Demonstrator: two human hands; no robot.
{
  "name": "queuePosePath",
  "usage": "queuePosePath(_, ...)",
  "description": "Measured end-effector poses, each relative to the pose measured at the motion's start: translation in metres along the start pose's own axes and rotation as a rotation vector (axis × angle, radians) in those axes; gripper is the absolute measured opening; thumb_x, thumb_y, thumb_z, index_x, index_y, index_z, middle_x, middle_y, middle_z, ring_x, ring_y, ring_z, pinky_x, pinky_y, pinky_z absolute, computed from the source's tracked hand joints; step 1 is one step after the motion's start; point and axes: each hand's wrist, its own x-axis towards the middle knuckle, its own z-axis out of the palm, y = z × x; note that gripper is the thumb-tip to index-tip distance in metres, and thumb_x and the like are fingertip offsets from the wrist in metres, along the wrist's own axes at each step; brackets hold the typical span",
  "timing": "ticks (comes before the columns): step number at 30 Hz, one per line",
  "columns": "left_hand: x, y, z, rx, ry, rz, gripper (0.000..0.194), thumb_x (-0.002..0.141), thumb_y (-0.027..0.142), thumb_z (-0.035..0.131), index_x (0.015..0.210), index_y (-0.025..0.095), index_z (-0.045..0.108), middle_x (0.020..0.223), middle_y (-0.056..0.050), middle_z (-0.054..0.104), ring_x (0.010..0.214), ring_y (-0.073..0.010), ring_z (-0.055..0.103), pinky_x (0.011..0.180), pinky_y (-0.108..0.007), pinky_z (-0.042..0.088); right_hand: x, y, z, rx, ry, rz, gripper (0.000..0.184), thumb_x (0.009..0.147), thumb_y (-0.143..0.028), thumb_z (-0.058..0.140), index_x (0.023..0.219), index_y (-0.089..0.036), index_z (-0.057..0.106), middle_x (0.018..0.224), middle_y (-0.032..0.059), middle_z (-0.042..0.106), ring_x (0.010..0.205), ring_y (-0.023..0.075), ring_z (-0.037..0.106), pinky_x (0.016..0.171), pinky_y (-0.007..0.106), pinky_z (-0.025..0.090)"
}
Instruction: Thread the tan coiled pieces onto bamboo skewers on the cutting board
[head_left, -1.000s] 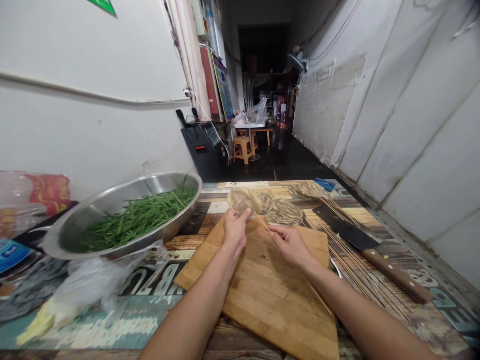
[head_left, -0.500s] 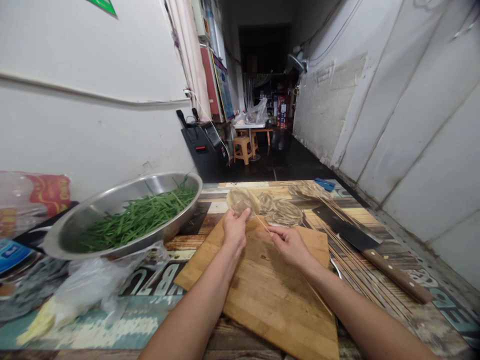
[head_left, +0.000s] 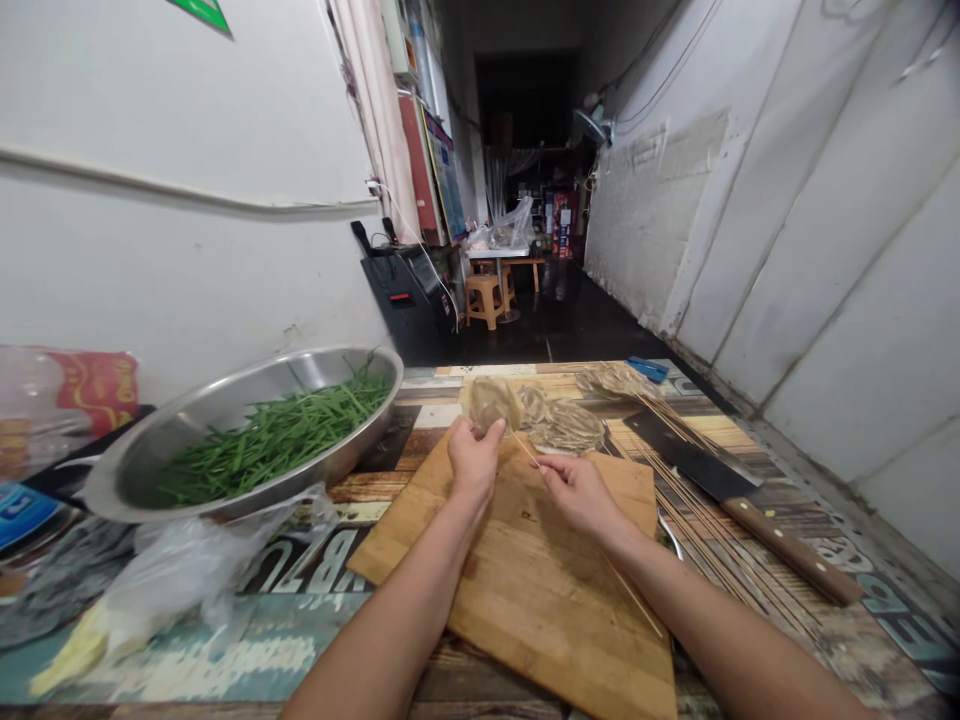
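While the left hand (head_left: 474, 455), near the middle of the frame, pinches a thin, brownish round slice (head_left: 491, 402) between thumb and fingers, the right hand (head_left: 574, 485), a little apart from it to the right, grips a slender skewer (head_left: 526, 448) with its fingertips closed on the shaft. The slice stands raised above the far edge of a wooden cutting board (head_left: 525, 590), at the centre of the frame; the skewer's front end points toward it by the left thumb, though whether the tip has gone in is too small to tell, and its back end comes out below the right forearm, over the lower right of the board. Just right of the raised slice, a pile of similar slices (head_left: 566, 426) lies on the patterned counter (head_left: 225, 650). Toward the right of the frame, a cleaver (head_left: 694, 460) with a brown handle lies beside loose skewers (head_left: 709, 550). At left, a wide metal bowl (head_left: 112, 485) holds cut green stalks (head_left: 285, 430), with a crumpled clear plastic bag (head_left: 176, 565) in front of it
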Motion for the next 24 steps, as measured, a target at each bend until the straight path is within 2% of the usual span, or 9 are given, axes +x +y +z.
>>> queuePosePath(4,0.001,-0.005,-0.004,0.193,-0.04,0.133,0.031,0.063,0.03,0.071,0.088,0.014,0.061,0.084,-0.007,0.068,0.077,-0.0173,0.063,0.075,-0.029,0.047,0.0,-0.003,0.001,0.083,0.045,0.067,0.028,0.078,-0.025,0.046,0.085,-0.015,0.071,0.078,0.0036,0.069,0.074,0.0185,0.061,0.07,0.03,0.046)
queuePosePath(6,0.002,-0.007,-0.006,0.261,-0.05,0.167,0.032,0.065,0.032,0.069,0.089,0.013,0.061,0.086,-0.008,0.068,0.078,-0.0181,0.063,0.075,-0.029,0.047,0.0,-0.006,0.001,0.207,0.057,0.164,0.024,0.076,-0.024,0.049,0.083,-0.014,0.07,0.058,-0.0009,0.06,0.054,0.0123,0.052,0.053,0.023,0.041)
queuePosePath(7,0.002,-0.008,-0.006,0.283,-0.051,0.177,0.031,0.066,0.033,0.068,0.089,0.013,0.061,0.087,-0.009,0.069,0.078,-0.0184,0.063,0.075,-0.029,0.048,-0.001,-0.008,0.0,0.294,0.045,0.237,0.022,0.076,-0.025,0.051,0.084,-0.013,0.068,0.048,-0.0044,0.051,0.044,0.0089,0.042,0.045,0.02,0.034)
queuePosePath(10,0.001,-0.009,-0.006,0.308,-0.06,0.183,0.031,0.067,0.033,0.067,0.089,0.012,0.061,0.087,-0.009,0.069,0.079,-0.0189,0.064,0.074,-0.029,0.048,-0.002,-0.016,-0.006,0.621,-0.06,0.478,0.021,0.078,-0.027,0.054,0.09,-0.013,0.062,0.039,-0.0121,0.028,0.033,0.0039,0.016,0.034,0.017,0.012)
queuePosePath(12,0.0,-0.01,-0.006,0.308,-0.069,0.183,0.031,0.067,0.034,0.067,0.089,0.013,0.062,0.087,-0.009,0.069,0.078,-0.0187,0.064,0.074,-0.029,0.048,-0.002,-0.019,-0.01,0.815,-0.152,0.577,0.02,0.078,-0.027,0.054,0.093,-0.013,0.059,0.04,-0.0132,0.026,0.031,0.0033,0.011,0.032,0.018,0.008)
queuePosePath(14,-0.001,-0.01,-0.006,0.296,-0.078,0.183,0.03,0.067,0.033,0.067,0.089,0.013,0.062,0.087,-0.009,0.069,0.079,-0.0185,0.064,0.074,-0.028,0.048,-0.001,-0.018,-0.011,0.898,-0.2,0.614,0.021,0.078,-0.026,0.054,0.094,-0.014,0.058,0.041,-0.0134,0.027,0.03,0.0035,0.01,0.031,0.018,0.008)
queuePosePath(17,-0.002,-0.009,-0.005,0.281,-0.073,0.169,0.03,0.066,0.032,0.068,0.088,0.013,0.062,0.084,-0.008,0.069,0.079,-0.0187,0.064,0.073,-0.028,0.048,0.0,-0.012,-0.008,0.68,-0.118,0.51,0.021,0.079,-0.03,0.053,0.09,-0.015,0.06,0.042,-0.0119,0.028,0.032,0.0046,0.016,0.033,0.018,0.013)
queuePosePath(21,-0.003,-0.007,-0.004,0.266,-0.055,0.133,0.032,0.064,0.033,0.069,0.086,0.012,0.062,0.083,-0.009,0.069,0.076,-0.0188,0.064,0.071,-0.028,0.048,-0.003,-0.002,0.002,0.033,0.069,0.053,0.021,0.079,-0.027,0.048,0.07,-0.016,0.064,0.058,0.0006,0.057,0.053,0.0121,0.049,0.053,0.023,0.037)
queuePosePath(24,-0.005,-0.003,-0.001,0.244,-0.071,0.102,0.031,0.063,0.033,0.069,0.084,0.011,0.062,0.085,-0.01,0.069,0.074,-0.0184,0.063,0.07,-0.028,0.048,-0.007,0.0,0.006,-0.22,0.104,-0.081,0.026,0.082,-0.025,0.043,0.071,-0.018,0.065,0.069,0.0062,0.065,0.068,0.0183,0.057,0.067,0.029,0.041)
